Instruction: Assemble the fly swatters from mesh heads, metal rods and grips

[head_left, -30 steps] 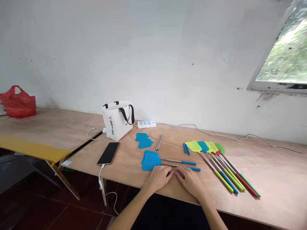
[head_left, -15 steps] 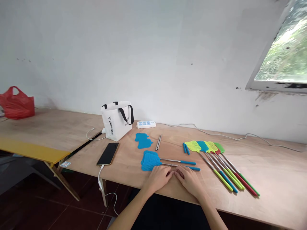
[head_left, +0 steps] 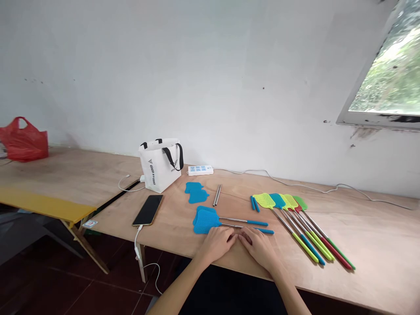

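Note:
My left hand point(head_left: 218, 242) rests palm down near the table's front edge, its fingers loosely bent and nothing seen in it. Close beside it, fingertips almost touching, my right hand point(head_left: 256, 246) lies the same way, also without anything visible in it. Just beyond them are two blue fly swatters point(head_left: 206, 220) with metal rods and blue handles point(head_left: 257, 223); the nearer rod passes right by my fingers. Farther back lie loose blue swatter heads point(head_left: 197, 195), two bare metal rods point(head_left: 217, 195) and two short blue handle pieces point(head_left: 254, 204).
Several assembled swatters point(head_left: 305, 227) in yellow, blue, red and green lie side by side on the right. On the left are a phone point(head_left: 148, 211) with a cable and a white bag point(head_left: 160, 168). A power strip point(head_left: 200, 170) sits by the wall; a red bag point(head_left: 28, 142) stands far left.

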Available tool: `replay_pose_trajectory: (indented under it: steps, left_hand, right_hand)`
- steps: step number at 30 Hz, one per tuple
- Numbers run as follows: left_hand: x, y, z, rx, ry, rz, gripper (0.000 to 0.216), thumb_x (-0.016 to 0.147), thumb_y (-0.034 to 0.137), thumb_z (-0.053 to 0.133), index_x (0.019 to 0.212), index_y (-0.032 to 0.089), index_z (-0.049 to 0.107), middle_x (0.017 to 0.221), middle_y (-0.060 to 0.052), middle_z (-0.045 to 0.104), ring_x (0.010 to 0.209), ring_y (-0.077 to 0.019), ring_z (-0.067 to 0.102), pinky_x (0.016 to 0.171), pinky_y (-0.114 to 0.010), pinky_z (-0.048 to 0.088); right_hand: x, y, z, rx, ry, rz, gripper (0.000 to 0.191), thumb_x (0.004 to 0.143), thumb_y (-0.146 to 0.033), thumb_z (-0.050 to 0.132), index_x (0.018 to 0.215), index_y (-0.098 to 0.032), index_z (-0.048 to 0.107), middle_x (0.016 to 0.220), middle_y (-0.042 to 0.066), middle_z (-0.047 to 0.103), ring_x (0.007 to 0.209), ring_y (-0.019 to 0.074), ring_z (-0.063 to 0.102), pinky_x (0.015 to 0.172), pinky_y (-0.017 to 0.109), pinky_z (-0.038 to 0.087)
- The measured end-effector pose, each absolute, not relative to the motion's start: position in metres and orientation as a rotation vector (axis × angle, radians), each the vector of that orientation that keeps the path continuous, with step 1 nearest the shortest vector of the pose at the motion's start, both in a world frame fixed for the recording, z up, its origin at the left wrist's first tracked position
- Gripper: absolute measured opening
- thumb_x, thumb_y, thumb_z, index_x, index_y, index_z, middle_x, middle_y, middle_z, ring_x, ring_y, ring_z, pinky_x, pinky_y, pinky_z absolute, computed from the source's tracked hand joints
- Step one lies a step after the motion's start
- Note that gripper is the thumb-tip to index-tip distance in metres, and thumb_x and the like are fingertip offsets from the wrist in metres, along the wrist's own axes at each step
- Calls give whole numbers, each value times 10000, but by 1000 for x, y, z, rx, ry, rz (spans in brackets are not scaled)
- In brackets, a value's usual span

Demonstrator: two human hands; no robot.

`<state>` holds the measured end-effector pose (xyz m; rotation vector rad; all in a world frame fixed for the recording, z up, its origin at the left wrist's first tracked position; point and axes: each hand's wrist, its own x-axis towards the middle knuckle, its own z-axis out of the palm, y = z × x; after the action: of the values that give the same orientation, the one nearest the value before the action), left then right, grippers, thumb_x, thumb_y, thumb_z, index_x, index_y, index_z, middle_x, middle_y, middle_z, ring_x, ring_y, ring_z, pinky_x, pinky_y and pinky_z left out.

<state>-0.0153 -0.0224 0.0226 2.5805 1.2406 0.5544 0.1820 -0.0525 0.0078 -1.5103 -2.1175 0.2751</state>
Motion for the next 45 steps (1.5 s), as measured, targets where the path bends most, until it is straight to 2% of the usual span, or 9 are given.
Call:
replay_pose_trajectory:
  steps: [12,18,27,45]
  left_hand:
    - [-15,-23,22,2561,1239,551,265,1009,302,505,828,192,664,887,-63,736,839,-232,689,671,-279,406]
    - [-15,-23,23,2560,1236,560,274,1014,304,494,830,193,663,863,-53,729,814,-222,683,672,-281,408]
    - [-15,-23,23,2575,1253,562,271,1011,304,511,812,196,661,871,-51,737,815,-222,684,650,-283,392]
    - [-14,-23,23,2582,1253,549,294,1017,320,502,807,190,661,870,-57,742,814,-227,690,646,-280,394]
  right_hand:
    - [182,-53,9,-1501,-2112,296,299,1017,-423,402,855,-250,584,845,23,682,823,223,647,723,314,434]
    - [182,-53,7,-1516,-2112,218,296,1010,-401,426,793,-252,562,779,3,666,766,205,641,678,294,422]
    - [182,-53,7,-1499,-2104,251,271,1012,-397,432,841,-254,586,855,13,701,816,212,659,716,300,442]
    - [182,-53,10,-1487,-2115,254,278,1016,-385,408,831,-251,566,837,8,689,813,207,662,705,292,439]
